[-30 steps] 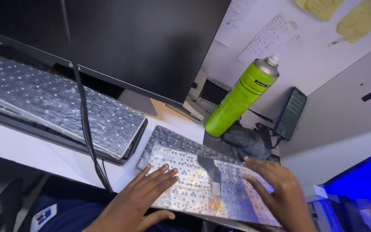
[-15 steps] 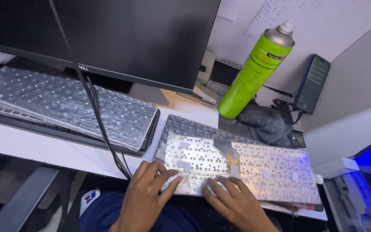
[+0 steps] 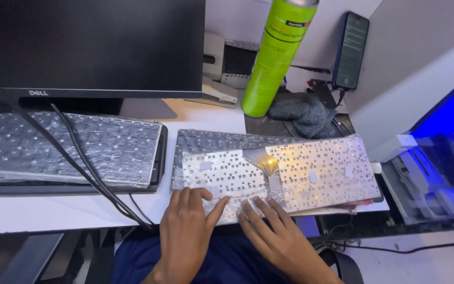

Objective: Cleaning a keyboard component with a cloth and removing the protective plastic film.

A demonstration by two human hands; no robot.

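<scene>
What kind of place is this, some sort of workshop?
Probably an electronics repair bench: both hands press on a perforated silvery keyboard backplate, more stripped keyboards lie beside it, and a green spray can stands behind.

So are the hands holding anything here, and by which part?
Nothing is gripped. Both the left hand and right hand lie flat, fingers pressing on the near edge of the silvery keyboard sheet.

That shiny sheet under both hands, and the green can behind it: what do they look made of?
Perforated sheet: likely thin metal or foil-backed film, glossy; it mirrors light and buckles mid-span. Green can: probably painted metal, smooth satin sheen. Left hand and right hand press the sheet's near edge.
</scene>
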